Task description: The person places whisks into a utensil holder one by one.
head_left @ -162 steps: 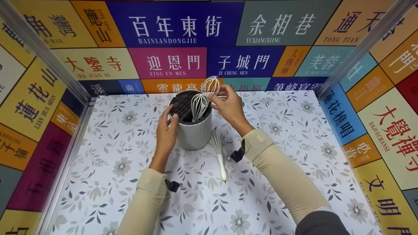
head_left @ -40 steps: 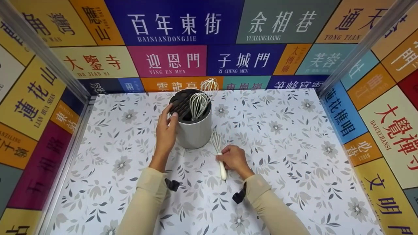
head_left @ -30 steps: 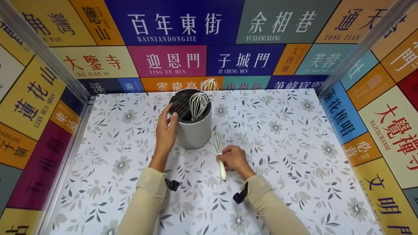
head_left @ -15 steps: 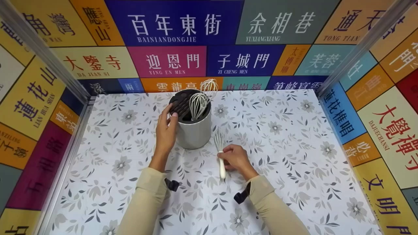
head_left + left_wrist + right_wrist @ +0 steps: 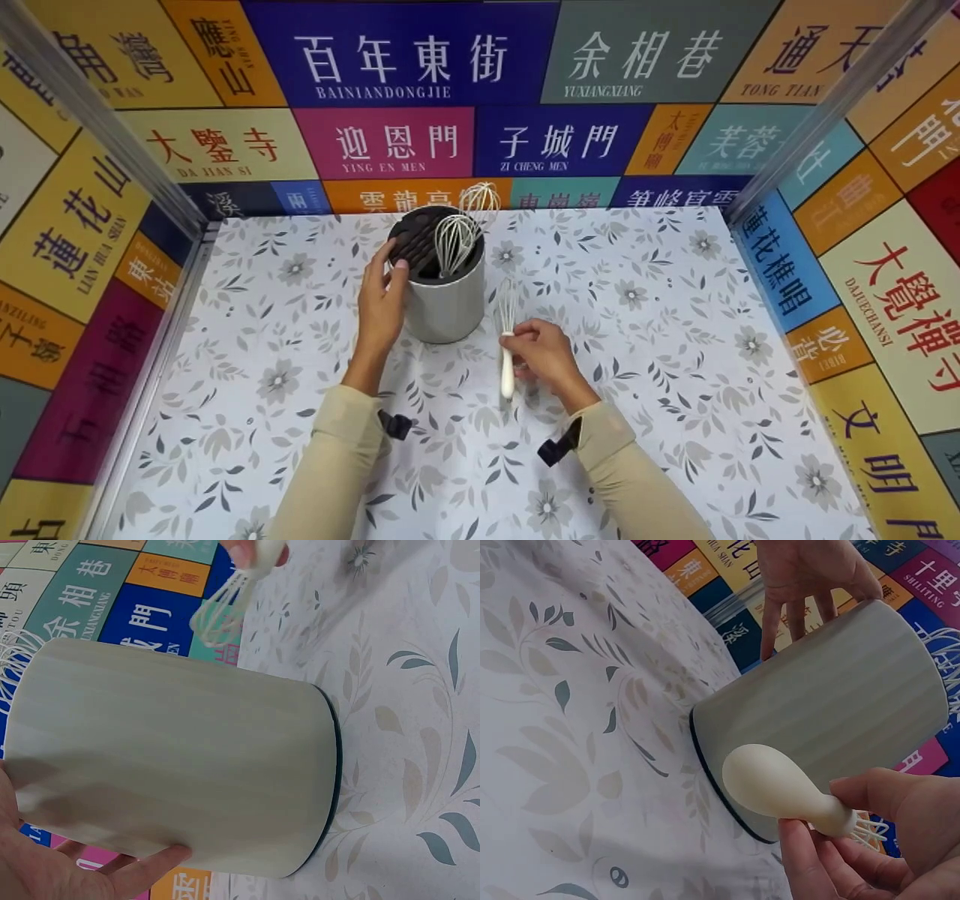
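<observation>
My right hand (image 5: 544, 356) pinches a small whisk (image 5: 508, 367) with a cream handle by its neck, between thumb and fingers. The whisk is raised just off the table, its wires pointing away from me. In the right wrist view the bulb-shaped handle (image 5: 769, 780) overlaps the grey side of a round utensil holder (image 5: 446, 315). My left hand (image 5: 381, 300) rests against that holder's left side, thumb at the rim and straight fingers along the wall. Two other whisks stand in the holder's black slotted top, one in front (image 5: 456, 244) and one behind (image 5: 481, 196).
A white floral sheet (image 5: 645, 420) covers the table. A back wall (image 5: 397, 52) and side walls with colourful printed signs enclose it, and metal posts (image 5: 840, 112) run up the corners. The holder stands near the back wall.
My right hand left a whisk in the holder, took hold of the one lying on the table and has lifted it slightly, moving it away from me. My left hand stays at the holder.
</observation>
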A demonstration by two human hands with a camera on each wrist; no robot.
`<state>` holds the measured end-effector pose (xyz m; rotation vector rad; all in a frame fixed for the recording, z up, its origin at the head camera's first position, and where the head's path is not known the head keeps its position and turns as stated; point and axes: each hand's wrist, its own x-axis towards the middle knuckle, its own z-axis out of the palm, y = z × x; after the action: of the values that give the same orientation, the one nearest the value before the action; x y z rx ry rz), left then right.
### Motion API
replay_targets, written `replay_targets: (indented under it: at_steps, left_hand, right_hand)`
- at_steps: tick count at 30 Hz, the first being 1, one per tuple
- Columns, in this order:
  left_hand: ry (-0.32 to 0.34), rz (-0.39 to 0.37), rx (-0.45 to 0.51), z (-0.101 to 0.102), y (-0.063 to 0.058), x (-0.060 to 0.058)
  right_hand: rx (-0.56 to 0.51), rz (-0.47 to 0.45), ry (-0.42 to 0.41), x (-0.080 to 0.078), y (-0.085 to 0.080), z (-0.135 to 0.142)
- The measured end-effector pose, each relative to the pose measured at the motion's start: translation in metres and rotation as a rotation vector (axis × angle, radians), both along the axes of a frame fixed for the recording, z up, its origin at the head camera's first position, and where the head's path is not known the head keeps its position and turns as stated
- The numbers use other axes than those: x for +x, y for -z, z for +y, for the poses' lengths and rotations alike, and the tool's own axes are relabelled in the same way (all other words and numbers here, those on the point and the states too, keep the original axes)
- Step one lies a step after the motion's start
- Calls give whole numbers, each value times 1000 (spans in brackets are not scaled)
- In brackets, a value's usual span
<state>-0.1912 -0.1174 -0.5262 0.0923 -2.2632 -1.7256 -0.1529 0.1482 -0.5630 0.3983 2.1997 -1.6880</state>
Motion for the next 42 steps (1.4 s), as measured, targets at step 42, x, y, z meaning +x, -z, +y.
replay_targets:
  at_steps: [42]
  left_hand:
    - [3,8,-3,-1,2,-1]
  right_hand:
    - [-234,471,72,-22,-138,-52]
